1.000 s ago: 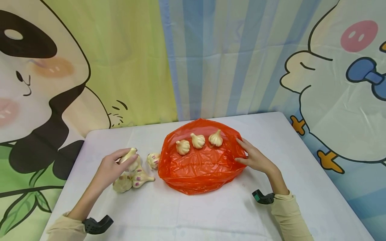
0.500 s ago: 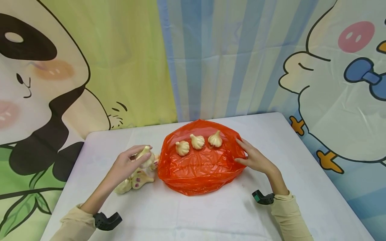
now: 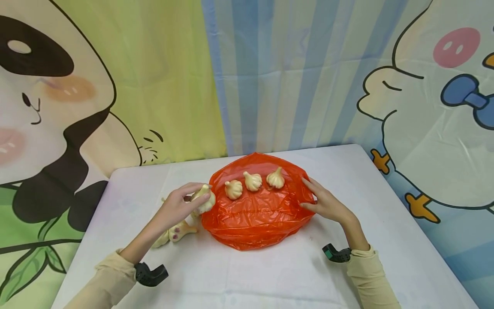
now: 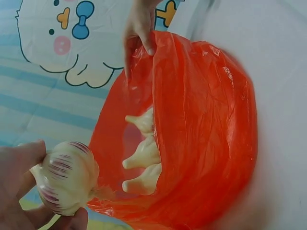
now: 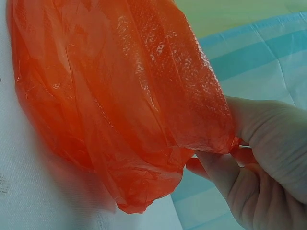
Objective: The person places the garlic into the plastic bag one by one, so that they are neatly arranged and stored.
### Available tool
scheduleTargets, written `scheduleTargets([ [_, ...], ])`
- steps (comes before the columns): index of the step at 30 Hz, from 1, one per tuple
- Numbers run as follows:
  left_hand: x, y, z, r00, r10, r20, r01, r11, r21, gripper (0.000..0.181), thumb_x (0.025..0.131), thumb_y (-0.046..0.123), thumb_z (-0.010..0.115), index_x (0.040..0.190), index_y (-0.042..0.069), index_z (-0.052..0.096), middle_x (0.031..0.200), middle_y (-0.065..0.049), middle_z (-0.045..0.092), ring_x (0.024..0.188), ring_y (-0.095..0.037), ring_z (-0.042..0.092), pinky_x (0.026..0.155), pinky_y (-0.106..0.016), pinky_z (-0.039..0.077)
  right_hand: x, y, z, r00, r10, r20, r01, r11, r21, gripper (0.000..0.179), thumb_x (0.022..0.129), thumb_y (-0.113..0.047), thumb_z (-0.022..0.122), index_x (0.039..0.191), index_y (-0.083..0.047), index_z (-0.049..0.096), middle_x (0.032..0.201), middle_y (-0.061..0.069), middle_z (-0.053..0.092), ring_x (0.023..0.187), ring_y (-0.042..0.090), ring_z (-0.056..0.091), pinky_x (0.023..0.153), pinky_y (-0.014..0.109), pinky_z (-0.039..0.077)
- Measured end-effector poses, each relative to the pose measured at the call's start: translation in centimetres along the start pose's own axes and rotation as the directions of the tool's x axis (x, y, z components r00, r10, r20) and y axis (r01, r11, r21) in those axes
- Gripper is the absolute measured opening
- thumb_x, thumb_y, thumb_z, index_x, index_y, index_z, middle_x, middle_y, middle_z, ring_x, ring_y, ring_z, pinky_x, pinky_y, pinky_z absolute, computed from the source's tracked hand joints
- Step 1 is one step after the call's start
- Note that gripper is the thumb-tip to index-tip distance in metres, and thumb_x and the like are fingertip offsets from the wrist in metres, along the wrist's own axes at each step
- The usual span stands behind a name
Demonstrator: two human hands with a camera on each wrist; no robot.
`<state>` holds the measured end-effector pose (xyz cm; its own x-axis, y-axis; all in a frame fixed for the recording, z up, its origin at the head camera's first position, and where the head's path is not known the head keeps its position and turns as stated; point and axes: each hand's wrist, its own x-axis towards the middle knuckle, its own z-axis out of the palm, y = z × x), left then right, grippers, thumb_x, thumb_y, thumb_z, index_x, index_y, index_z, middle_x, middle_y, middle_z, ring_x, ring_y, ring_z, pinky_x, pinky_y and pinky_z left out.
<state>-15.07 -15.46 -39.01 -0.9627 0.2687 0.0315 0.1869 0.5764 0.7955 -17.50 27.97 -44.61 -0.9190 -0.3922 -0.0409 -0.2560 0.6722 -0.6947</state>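
Three bulbs (image 3: 252, 182) in bag (image 3: 251, 216), left hand (image 3: 176, 207) pinching a fourth (image 3: 206, 201), right hand (image 3: 328, 204) pinching bag rim, more bulbs (image 3: 181, 231) left on bench (image 3: 270, 274).

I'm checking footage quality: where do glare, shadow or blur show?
Head: soft, even light, small glints on the red bag. Left wrist: thin highlights on the bag's creases. Right wrist: speckled glare along its folds, a blurred reddish shadow on the white table.

I can read no words, labels, brand names, numbers or signs on anything in front of me from where I'm standing in this room.
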Motion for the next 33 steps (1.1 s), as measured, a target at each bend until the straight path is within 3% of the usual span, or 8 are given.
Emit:
scheduleTargets([
  [5,0.5,0.1,0.6,1.000,0.002,0.025,0.000,0.999,-0.044,0.043,0.091,0.048,0.063,0.126,0.022,0.066,0.137,0.000,0.058,0.129,-0.024,0.052,0.098,-0.046,0.051,0.0,-0.1,0.0,1.000,-0.002,-0.002,0.002,1.000,-0.013,0.083,0.089,-0.019,0.070,0.154,-0.004,0.020,0.160,0.026,0.014,0.142,0.048,0.028,0.102,0.057,0.043],
  [13,0.9,0.3,1.4,0.998,0.056,0.037,-0.052,0.994,-0.100,0.036,0.092,0.039,0.064,0.122,0.020,0.067,0.135,-0.006,0.059,0.127,-0.028,0.054,0.097,-0.045,0.052,-0.1,-0.1,0.0,1.000,-0.002,-0.006,0.002,1.000,-0.004,0.082,0.089,-0.018,0.070,0.154,-0.004,0.021,0.160,0.026,0.015,0.141,0.048,0.029,0.101,0.057,0.045],
  [21,1.5,0.5,2.1,0.997,0.064,0.053,-0.060,0.995,-0.075,0.041,0.091,0.043,0.065,0.125,0.020,0.066,0.132,-0.003,0.061,0.123,-0.026,0.056,0.098,-0.045,0.052,0.0,-0.3,0.0,1.000,0.006,0.002,-0.006,1.000,0.011,0.082,0.089,-0.018,0.070,0.154,-0.005,0.020,0.160,0.026,0.015,0.141,0.047,0.028,0.100,0.057,0.045],
  [28,2.5,1.1,3.0,0.996,0.015,0.084,-0.013,1.000,-0.024,0.049,0.089,0.048,0.066,0.129,0.020,0.064,0.140,-0.005,0.056,0.125,-0.029,0.055,0.097,-0.047,0.052,-0.1,-0.5,-0.1,1.000,0.007,0.004,-0.007,1.000,0.007,0.082,0.090,-0.018,0.069,0.154,-0.005,0.020,0.160,0.026,0.015,0.142,0.048,0.027,0.101,0.058,0.044],
  [33,3.2,1.5,3.6,0.995,0.027,0.099,-0.026,1.000,-0.012,0.050,0.089,0.046,0.067,0.130,0.017,0.063,0.141,-0.006,0.056,0.121,-0.028,0.058,0.097,-0.047,0.052,-0.1,-0.5,-0.1,1.000,0.006,0.002,-0.006,1.000,0.008,0.082,0.089,-0.018,0.069,0.154,-0.005,0.021,0.160,0.026,0.015,0.142,0.048,0.026,0.102,0.058,0.043],
])
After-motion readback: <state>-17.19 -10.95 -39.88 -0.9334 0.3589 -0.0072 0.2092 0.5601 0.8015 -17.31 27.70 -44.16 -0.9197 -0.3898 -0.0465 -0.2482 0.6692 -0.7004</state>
